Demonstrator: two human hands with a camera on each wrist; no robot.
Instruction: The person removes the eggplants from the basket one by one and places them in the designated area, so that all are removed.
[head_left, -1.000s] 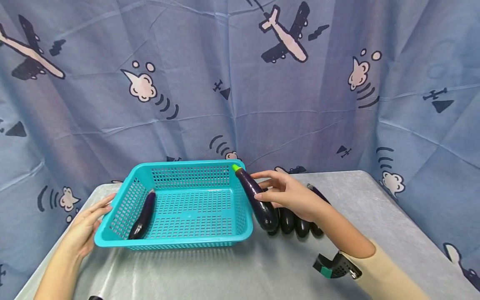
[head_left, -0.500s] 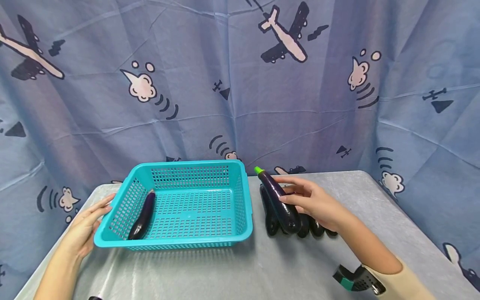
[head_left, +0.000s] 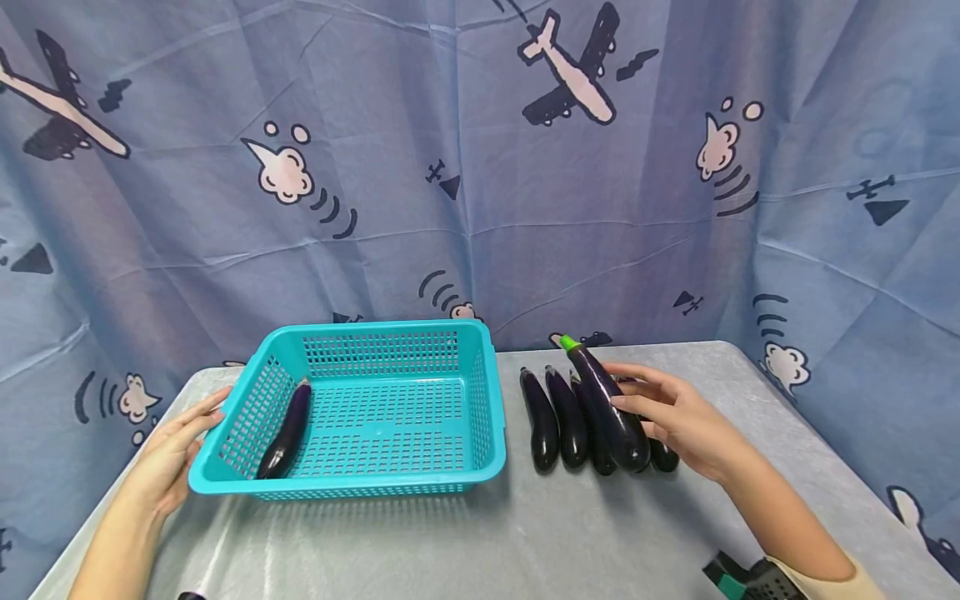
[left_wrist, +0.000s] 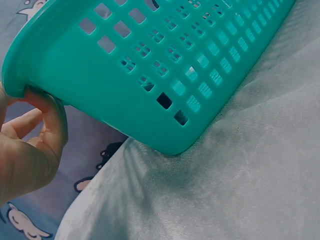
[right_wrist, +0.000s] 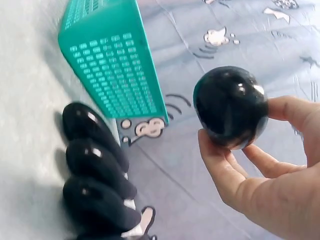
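Observation:
My right hand (head_left: 678, 421) grips an eggplant (head_left: 603, 404) with a bright green stem end, tilted with the stem up and to the left. Beneath it, a row of dark eggplants (head_left: 540, 425) lies on the table, partly hidden by the held one. In the right wrist view the held eggplant's round end (right_wrist: 230, 105) sits between thumb and fingers, off the table. My left hand (head_left: 167, 454) holds the left rim of a turquoise basket (head_left: 360, 483); the left wrist view shows fingers (left_wrist: 52, 120) curled under that rim. One eggplant (head_left: 287, 433) lies inside along the basket's left side.
A grey cloth-covered table (head_left: 420, 550) bears everything. Behind it hangs a blue curtain (head_left: 405, 108) printed with airplanes. A small dark object (head_left: 191, 596) shows at the bottom edge of the head view, mostly cut off.
My right hand has moved right with the eggplant, away from the basket's right rim to above the row, uncovering the eggplants at its left end. My left hand and the basket stay put.

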